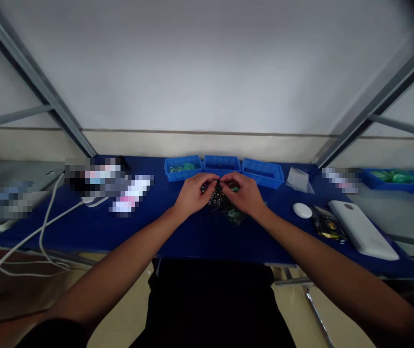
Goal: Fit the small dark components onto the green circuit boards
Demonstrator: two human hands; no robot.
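Because the small board [234,189] looks light, stiff and easy to break, its edges should be held; it is pinched by the left hand [192,194] and right hand [247,195], just in front of the middle blue bin [221,163].

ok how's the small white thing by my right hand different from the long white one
The small white thing is round; the long white one is a rounded slab with a dark spot near its far end. The small one lies left of a dark packet, nearer the right hand; the long one lies right of it. Both are white, flat on the blue table, untouched.
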